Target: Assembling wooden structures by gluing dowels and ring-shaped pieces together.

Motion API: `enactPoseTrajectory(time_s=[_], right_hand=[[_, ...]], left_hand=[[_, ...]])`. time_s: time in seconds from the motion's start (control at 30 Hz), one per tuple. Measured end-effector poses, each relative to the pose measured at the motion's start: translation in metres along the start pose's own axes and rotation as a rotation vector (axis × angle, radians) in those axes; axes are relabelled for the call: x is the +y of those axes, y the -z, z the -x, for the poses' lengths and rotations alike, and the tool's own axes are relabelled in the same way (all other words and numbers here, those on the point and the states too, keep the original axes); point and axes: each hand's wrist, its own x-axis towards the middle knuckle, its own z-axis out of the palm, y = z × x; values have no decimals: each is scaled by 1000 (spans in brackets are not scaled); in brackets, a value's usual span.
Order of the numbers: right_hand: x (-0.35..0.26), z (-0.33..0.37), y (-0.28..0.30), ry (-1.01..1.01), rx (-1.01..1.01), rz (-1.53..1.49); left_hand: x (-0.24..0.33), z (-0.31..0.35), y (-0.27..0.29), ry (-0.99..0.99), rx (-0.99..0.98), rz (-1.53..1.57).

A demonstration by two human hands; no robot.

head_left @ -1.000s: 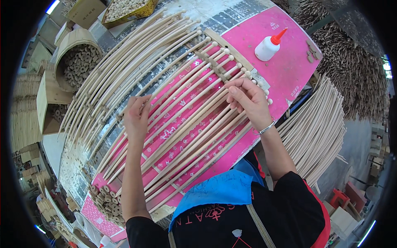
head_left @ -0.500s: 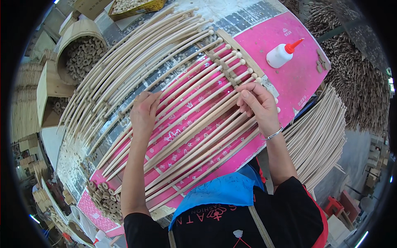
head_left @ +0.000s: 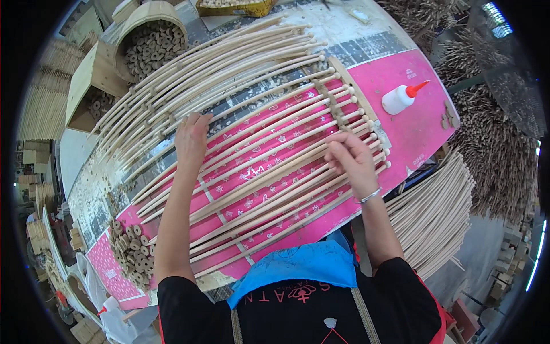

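A row of pale wooden sticks [head_left: 252, 178] with round white ball ends lies slanted over a pink patterned sheet [head_left: 258, 137]. Near the ball ends, small brown wooden rings [head_left: 333, 106] sit around several sticks. My left hand [head_left: 193, 140] is at the far left side of this row, its fingers bent together by the sticks; whatever they hold is hidden. Over the right part of the row, my right hand [head_left: 352, 163] is closed, thumb against curled fingers, and I cannot make out anything in it. Beyond lies another batch of ball-ended sticks [head_left: 212, 69] with rings farther down.
A white glue bottle [head_left: 397, 100] with a red tip lies at the right. Loose rings [head_left: 134, 255] are heaped at the near left; more fill a wooden tub [head_left: 153, 49]. A wooden strip [head_left: 349, 80] borders the ball ends. Bundled sticks [head_left: 432, 212] stand right of the table.
The whole view has shifted, so the table appears lower and farther right. My left hand has moved away and left across the sticks; my right hand has slid slightly left along them.
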Motion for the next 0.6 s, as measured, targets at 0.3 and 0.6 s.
enactPoseTrajectory(time_s=[0.3,0.6], right_hand=[[9,-14,-52,33,-262,-53],[6,-15,-101,-142,-183,-445]], left_hand=[[43,35,63,-27,261,31],[97,124,135,-84,205,-28]])
